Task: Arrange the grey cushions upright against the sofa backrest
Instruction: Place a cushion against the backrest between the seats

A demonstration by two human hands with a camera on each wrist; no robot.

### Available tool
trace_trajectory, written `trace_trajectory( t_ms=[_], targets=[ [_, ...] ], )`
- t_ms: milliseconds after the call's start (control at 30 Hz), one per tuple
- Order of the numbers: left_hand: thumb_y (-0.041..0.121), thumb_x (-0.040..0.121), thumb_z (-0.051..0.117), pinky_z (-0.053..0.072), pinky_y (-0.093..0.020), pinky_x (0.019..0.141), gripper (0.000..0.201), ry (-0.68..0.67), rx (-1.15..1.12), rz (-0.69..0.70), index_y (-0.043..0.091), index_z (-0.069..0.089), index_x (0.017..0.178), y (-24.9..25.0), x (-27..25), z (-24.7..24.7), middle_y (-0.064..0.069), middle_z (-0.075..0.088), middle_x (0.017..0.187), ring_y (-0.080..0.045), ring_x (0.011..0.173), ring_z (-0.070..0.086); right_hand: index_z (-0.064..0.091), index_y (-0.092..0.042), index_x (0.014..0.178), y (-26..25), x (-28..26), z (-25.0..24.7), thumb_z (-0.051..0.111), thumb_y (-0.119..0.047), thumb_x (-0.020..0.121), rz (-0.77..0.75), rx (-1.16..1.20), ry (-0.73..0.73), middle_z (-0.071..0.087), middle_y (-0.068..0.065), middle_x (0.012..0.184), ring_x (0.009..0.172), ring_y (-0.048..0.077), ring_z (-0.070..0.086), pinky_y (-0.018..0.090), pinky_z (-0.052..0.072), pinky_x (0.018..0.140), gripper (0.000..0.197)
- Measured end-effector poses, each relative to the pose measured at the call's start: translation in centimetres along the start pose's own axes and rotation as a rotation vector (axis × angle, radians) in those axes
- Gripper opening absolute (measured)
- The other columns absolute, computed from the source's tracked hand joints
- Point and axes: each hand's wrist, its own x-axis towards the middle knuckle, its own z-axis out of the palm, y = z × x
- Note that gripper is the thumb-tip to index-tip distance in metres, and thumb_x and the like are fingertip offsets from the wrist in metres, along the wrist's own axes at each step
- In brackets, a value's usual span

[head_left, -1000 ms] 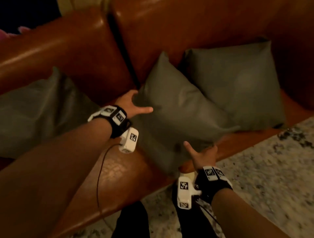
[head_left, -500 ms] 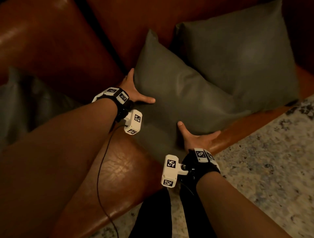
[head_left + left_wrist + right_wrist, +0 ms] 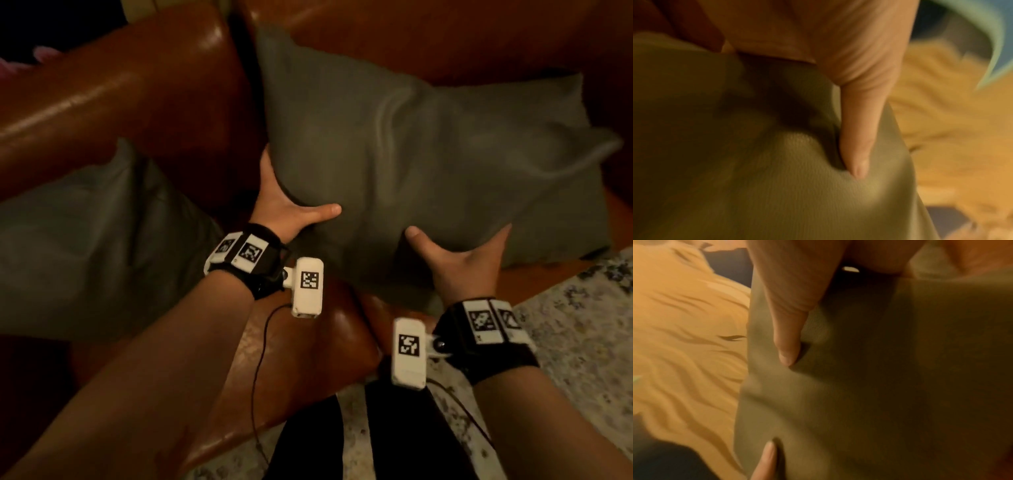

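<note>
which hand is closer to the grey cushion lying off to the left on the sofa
Left. The left hand grips the middle cushion's left edge, just beside that left cushion. The right hand holds the middle cushion's lower edge, farther away.

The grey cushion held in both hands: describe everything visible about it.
The grey cushion is a plump rectangular pillow in dull grey-green, finely grained fabric, creased and dented where it is gripped. It tilts against the brown leather sofa backrest, its pointed corner uppermost, its lower part just above the seat. The left hand grips its left edge, thumb pressed into the front; the right hand holds its lower edge likewise. A second grey cushion sits behind it on the right, partly covered.
</note>
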Motion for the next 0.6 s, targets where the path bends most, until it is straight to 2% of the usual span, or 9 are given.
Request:
trace_trajectory(
  t_ms=[33,67,133,200,267,367,433,500,600],
  targets=[
    [0.013,0.056,0.097,0.035,-0.013,0.105,0.135,0.079,-0.032,0.01,0.021,0.01,0.16,0.2,-0.7,-0.5,0.008,0.036,0.153,-0.004,0.134,0.04,0.028,-0.007,0.156,-1.0,1.1,0.2,0.097,-0.022,0.062,-0.057,-0.004,-0.047,0.05,0.002,0.15,0.134,0.006,0.052,0.017,0.036,0.115,0.117],
    [0.014,0.056,0.097,0.036,-0.015,0.108,0.136,0.149,-0.062,0.013,0.021,0.01,0.16,0.4,-1.4,-0.9,0.007,0.036,0.154,-0.004,0.135,0.041,0.031,-0.009,0.154,-1.8,2.1,0.5,0.097,-0.021,0.062,-0.105,-0.01,-0.105,0.052,0.0,0.148,0.13,0.0,0.054,0.013,0.036,0.114,0.114],
    [0.016,0.055,0.097,0.039,-0.026,0.115,0.133,0.27,-0.123,0.004,0.022,0.014,0.16,0.5,-2.6,-1.6,0.007,0.041,0.152,-0.006,0.134,0.045,0.037,-0.013,0.149,-3.3,4.2,1.3,0.097,-0.019,0.062,-0.194,-0.022,-0.221,0.055,-0.005,0.142,0.122,-0.01,0.055,0.007,0.036,0.109,0.105],
    [0.018,0.052,0.098,0.043,-0.035,0.115,0.129,0.371,-0.19,-0.001,0.023,0.023,0.157,0.1,-3.7,-1.8,0.008,0.049,0.147,-0.007,0.132,0.052,0.04,-0.022,0.138,-4.2,6.0,2.5,0.097,-0.017,0.062,-0.262,-0.017,-0.331,0.056,-0.015,0.132,0.115,-0.02,0.053,0.005,0.037,0.105,0.095],
    [0.019,0.051,0.098,0.045,-0.033,0.113,0.125,0.471,-0.216,0.015,0.021,0.028,0.154,-0.4,-4.8,-1.6,0.006,0.051,0.145,-0.007,0.132,0.053,0.038,-0.026,0.138,-4.6,7.7,3.4,0.096,-0.017,0.062,-0.316,-0.033,-0.424,0.053,-0.02,0.128,0.113,-0.026,0.05,0.002,0.036,0.102,0.096],
    [0.016,0.053,0.098,0.042,-0.024,0.114,0.125,0.586,-0.187,-0.008,0.015,0.023,0.154,-2.2,-5.6,-0.3,0.001,0.047,0.149,-0.009,0.134,0.05,0.035,-0.013,0.149,-3.9,10.6,5.0,0.097,-0.017,0.062,-0.365,-0.087,-0.55,0.051,-0.011,0.138,0.115,-0.027,0.046,0.0,0.033,0.104,0.106],
    [0.016,0.053,0.098,0.04,-0.028,0.116,0.129,0.583,-0.18,-0.101,0.016,0.02,0.155,-4.1,-5.3,1.2,0.0,0.043,0.151,-0.011,0.136,0.048,0.027,-0.012,0.156,-2.6,12.3,6.3,0.096,-0.017,0.062,-0.327,-0.138,-0.642,0.047,-0.007,0.149,0.125,-0.016,0.045,0.005,0.031,0.11,0.117],
    [0.015,0.053,0.098,0.04,-0.038,0.117,0.127,0.558,-0.182,-0.231,0.015,0.022,0.154,-5.7,-4.7,2.5,-0.003,0.044,0.151,-0.016,0.137,0.048,0.015,-0.019,0.162,-0.7,13.5,7.4,0.097,-0.022,0.059,-0.25,-0.217,-0.734,0.039,-0.006,0.158,0.141,0.0,0.039,0.023,0.03,0.121,0.131],
    [0.011,0.054,0.098,0.039,-0.034,0.116,0.125,0.561,-0.171,-0.318,0.011,0.024,0.155,-7.1,-3.0,3.0,-0.006,0.045,0.151,-0.017,0.136,0.048,0.002,-0.029,0.163,2.0,14.0,8.2,0.093,-0.049,0.04,-0.151,-0.319,-0.817,0.029,-0.003,0.165,0.15,0.012,0.032,0.039,0.03,0.125,0.154]
  ],
)
